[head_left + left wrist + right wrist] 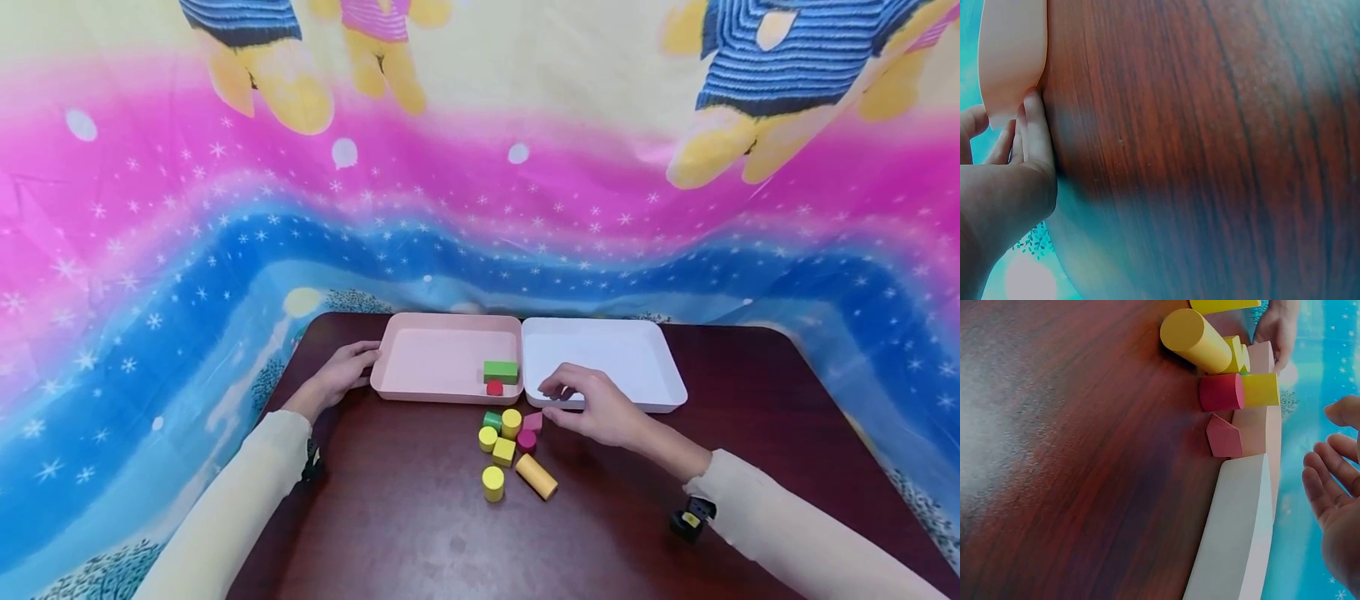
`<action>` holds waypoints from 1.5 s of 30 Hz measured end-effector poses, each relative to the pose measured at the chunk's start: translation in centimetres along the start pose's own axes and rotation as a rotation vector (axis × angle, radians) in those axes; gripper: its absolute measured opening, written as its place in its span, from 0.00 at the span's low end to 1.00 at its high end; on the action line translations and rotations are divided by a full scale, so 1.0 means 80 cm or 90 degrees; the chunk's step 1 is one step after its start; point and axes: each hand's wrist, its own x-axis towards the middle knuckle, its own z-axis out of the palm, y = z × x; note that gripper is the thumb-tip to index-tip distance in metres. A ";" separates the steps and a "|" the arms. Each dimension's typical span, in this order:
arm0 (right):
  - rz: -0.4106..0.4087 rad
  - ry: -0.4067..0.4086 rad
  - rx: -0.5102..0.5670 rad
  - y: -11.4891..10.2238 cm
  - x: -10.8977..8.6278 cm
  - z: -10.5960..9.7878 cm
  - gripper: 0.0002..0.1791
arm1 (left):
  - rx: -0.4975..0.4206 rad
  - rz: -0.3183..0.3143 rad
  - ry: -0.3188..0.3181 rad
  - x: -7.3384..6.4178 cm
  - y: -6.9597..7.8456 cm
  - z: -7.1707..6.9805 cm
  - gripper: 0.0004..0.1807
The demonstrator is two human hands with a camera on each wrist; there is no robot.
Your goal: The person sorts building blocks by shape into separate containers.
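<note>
My left hand (347, 369) rests against the left end of the pink tray (427, 396), its fingers touching the outer wall in the left wrist view. Over the near left corner of the white tray (660, 387) is my right hand (596, 406), thumb and fingers apart, nothing between them. Just left of that hand lie a pink pentagonal block (1224, 437) and a magenta cylinder (527, 441). Around them on the table are a dark green block (492, 420), several yellow cylinders (492, 483), a yellow cube (504, 452) and a longer orange-yellow cylinder (536, 477) on its side.
Inside the pink tray, a green rectangular block (500, 372) and a small red block (494, 388) sit near its right end. Both trays stand side by side along the far edge of the dark wooden table (420, 533). A printed cloth (480, 200) hangs behind it.
</note>
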 end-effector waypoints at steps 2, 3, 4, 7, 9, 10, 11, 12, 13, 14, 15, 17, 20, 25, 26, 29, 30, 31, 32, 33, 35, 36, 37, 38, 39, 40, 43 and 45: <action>0.002 0.004 0.007 0.000 -0.002 0.000 0.15 | -0.001 0.001 -0.003 -0.001 0.000 0.000 0.31; 0.005 0.004 0.012 -0.001 -0.004 0.001 0.15 | -0.001 0.001 -0.004 -0.001 0.001 0.000 0.31; 0.010 0.005 0.016 -0.001 -0.005 0.002 0.15 | 0.000 0.001 -0.004 -0.001 0.001 -0.001 0.31; 0.028 0.001 0.027 -0.004 -0.008 0.006 0.15 | 0.001 0.003 -0.003 -0.001 0.001 -0.001 0.31; 0.042 -0.006 0.034 -0.005 -0.011 0.009 0.16 | 0.002 0.005 -0.003 -0.002 0.001 -0.001 0.32; 0.047 -0.010 0.036 -0.006 -0.013 0.011 0.16 | 0.001 0.004 -0.003 -0.002 0.001 -0.001 0.31; 0.051 -0.014 0.042 -0.007 -0.015 0.012 0.16 | -0.001 0.003 -0.003 -0.002 0.002 -0.001 0.31; 0.055 -0.019 0.047 -0.007 -0.017 0.014 0.16 | -0.002 0.002 -0.003 -0.002 0.002 -0.001 0.31; 0.057 -0.022 0.052 -0.008 -0.019 0.015 0.16 | -0.001 0.004 -0.006 -0.003 0.003 -0.001 0.31; 0.060 -0.025 0.057 -0.008 -0.021 0.016 0.17 | -0.002 0.005 -0.006 -0.003 0.004 -0.001 0.31; 0.061 -0.027 0.061 -0.009 -0.023 0.017 0.17 | -0.003 0.006 -0.006 -0.003 0.004 -0.001 0.32; 0.062 -0.031 0.066 -0.009 -0.026 0.018 0.17 | -0.003 0.008 -0.004 -0.003 0.006 -0.001 0.32; 0.063 -0.037 0.064 -0.008 -0.030 0.021 0.18 | -0.004 0.009 -0.001 -0.004 0.007 -0.001 0.32; 0.055 -0.043 0.059 -0.006 -0.037 0.030 0.20 | -0.005 0.012 -0.004 -0.003 0.006 0.000 0.32; 0.054 -0.044 0.058 -0.005 -0.039 0.032 0.20 | -0.007 0.012 -0.004 -0.003 0.005 0.000 0.32; 0.052 -0.045 0.056 -0.005 -0.044 0.038 0.20 | -0.006 0.010 -0.004 -0.002 0.004 0.001 0.32; 0.053 -0.045 0.056 -0.005 -0.046 0.039 0.20 | -0.006 0.008 -0.004 -0.002 0.004 0.001 0.32; 0.051 -0.045 0.058 -0.006 -0.047 0.041 0.19 | -0.006 0.008 -0.004 -0.002 0.004 0.001 0.32; 0.050 -0.044 0.060 -0.006 -0.049 0.043 0.19 | -0.005 0.008 -0.003 -0.002 0.004 0.001 0.32; 0.050 -0.045 0.062 -0.007 -0.050 0.044 0.19 | -0.003 0.008 -0.003 -0.002 0.004 0.001 0.32; 0.056 -0.048 0.069 -0.007 -0.052 0.047 0.19 | -0.003 0.008 -0.003 -0.003 0.004 0.001 0.32; 0.059 -0.051 0.071 -0.007 -0.053 0.049 0.19 | -0.004 0.007 -0.002 -0.003 0.004 0.001 0.31; 0.061 -0.054 0.074 -0.007 -0.055 0.051 0.20 | -0.005 0.006 -0.002 -0.003 0.004 0.001 0.31; 0.065 -0.059 0.077 -0.007 -0.056 0.053 0.21 | -0.006 0.006 -0.002 -0.003 0.004 0.001 0.31; 0.068 -0.062 0.079 -0.006 -0.057 0.055 0.21 | -0.004 0.007 -0.003 -0.003 0.004 0.001 0.31; 0.070 -0.065 0.082 -0.006 -0.058 0.057 0.21 | -0.006 0.008 -0.003 -0.003 0.004 0.001 0.31; 0.066 -0.073 0.090 -0.005 -0.060 0.063 0.22 | -0.006 0.009 -0.001 -0.003 0.004 0.001 0.31; 0.064 -0.077 0.092 -0.005 -0.062 0.067 0.21 | -0.006 0.008 -0.001 -0.004 0.003 0.001 0.31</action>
